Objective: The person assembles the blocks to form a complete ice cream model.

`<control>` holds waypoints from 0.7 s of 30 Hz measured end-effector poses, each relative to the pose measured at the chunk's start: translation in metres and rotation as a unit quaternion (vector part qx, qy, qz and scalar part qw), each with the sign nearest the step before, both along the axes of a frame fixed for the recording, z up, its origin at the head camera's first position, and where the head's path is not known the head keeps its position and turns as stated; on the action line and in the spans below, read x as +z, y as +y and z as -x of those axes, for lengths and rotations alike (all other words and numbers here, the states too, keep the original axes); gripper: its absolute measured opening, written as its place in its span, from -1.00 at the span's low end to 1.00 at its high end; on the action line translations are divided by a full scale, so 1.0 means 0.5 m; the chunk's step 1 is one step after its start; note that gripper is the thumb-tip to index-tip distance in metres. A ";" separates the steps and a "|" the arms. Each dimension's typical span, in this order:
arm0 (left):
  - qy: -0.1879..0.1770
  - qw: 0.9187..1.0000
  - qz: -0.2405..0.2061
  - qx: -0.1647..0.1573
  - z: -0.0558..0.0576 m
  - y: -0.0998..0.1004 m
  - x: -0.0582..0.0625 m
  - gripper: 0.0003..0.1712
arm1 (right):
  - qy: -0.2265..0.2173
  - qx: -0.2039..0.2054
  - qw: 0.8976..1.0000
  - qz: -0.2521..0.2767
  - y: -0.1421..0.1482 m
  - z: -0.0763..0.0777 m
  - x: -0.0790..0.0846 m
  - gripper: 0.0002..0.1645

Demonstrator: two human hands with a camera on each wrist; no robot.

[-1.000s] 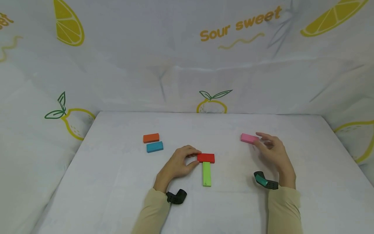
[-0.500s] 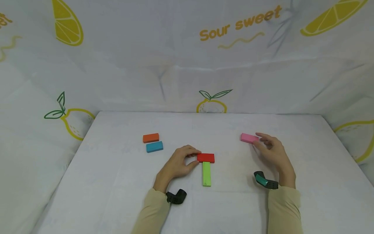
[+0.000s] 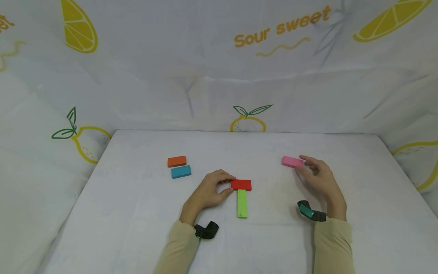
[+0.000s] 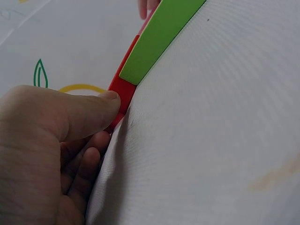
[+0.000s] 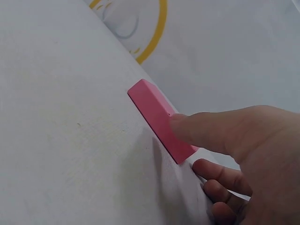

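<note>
My left hand (image 3: 208, 192) pinches the left end of a red block (image 3: 241, 185) between thumb and fingertips. A light green block (image 3: 242, 204) lies lengthwise below the red one, its far end against the red block's near side, so the two form a T. In the left wrist view, my thumb presses the near side of the red block (image 4: 123, 91) beside the green block (image 4: 157, 40). At the right, my right hand (image 3: 319, 177) holds the right end of a pink block (image 3: 291, 162). The right wrist view shows my thumb on the pink block (image 5: 157, 117); the index finger is hidden behind it.
An orange block (image 3: 176, 161) and a blue block (image 3: 181, 172) lie close together at the left of the white table (image 3: 137, 228). Behind the table hangs a white cloth (image 3: 154, 76) with lemon prints. Each wrist wears a dark camera band.
</note>
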State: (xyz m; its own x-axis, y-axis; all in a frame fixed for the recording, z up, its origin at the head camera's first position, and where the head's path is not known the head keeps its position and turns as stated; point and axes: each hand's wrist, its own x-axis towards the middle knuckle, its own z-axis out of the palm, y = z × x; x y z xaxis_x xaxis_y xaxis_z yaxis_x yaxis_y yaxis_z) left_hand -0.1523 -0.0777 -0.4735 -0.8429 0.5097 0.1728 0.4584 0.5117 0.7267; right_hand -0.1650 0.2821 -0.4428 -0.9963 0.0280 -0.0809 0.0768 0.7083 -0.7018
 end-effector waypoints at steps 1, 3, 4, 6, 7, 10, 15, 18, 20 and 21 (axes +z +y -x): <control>-0.001 1.000 0.001 0.001 0.000 0.000 0.000 -0.64 | 0.001 0.004 1.000 -0.005 0.000 0.001 0.000 -0.34; -0.003 1.000 0.001 0.002 0.001 0.000 -0.001 -0.64 | 0.006 0.010 1.000 -0.014 -0.001 0.002 -0.001 -0.35; -0.003 1.000 0.002 0.003 0.001 0.000 -0.001 -0.64 | 0.008 0.012 1.000 -0.018 -0.001 0.003 -0.002 -0.35; -0.005 1.000 0.002 0.003 0.001 0.000 0.000 -0.64 | 0.011 0.012 1.000 -0.020 -0.002 0.003 -0.002 -0.35; -0.005 1.000 0.002 0.004 0.000 0.000 0.001 -0.64 | 0.012 0.012 1.000 -0.021 -0.002 0.003 -0.003 -0.36; -0.006 1.000 0.003 0.005 -0.001 0.000 0.001 -0.64 | 0.013 0.011 1.000 -0.018 -0.003 0.002 -0.005 -0.38; -0.010 1.000 0.003 0.007 -0.002 0.001 0.002 -0.63 | 0.021 0.010 0.999 -0.023 -0.005 0.004 -0.009 -0.42; -0.012 1.000 0.004 0.007 -0.001 0.001 0.003 -0.63 | 0.026 0.009 0.999 -0.032 -0.007 0.006 -0.010 -0.45; -0.012 1.000 0.005 0.007 -0.002 0.001 0.002 -0.63 | 0.023 0.008 0.999 -0.036 -0.009 0.007 -0.010 -0.46; -0.011 1.000 0.005 0.007 -0.002 0.001 0.002 -0.63 | 0.022 0.008 0.999 -0.037 -0.009 0.008 -0.010 -0.46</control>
State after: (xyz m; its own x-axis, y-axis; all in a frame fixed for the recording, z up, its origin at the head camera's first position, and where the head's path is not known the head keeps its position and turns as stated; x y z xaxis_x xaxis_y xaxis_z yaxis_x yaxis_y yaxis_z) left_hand -0.1514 -0.0775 -0.4723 -0.8534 0.4993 0.1499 0.4356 0.5253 0.7310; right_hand -0.1689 0.2777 -0.4475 -0.9992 0.0171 -0.0349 0.0357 0.7596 -0.6494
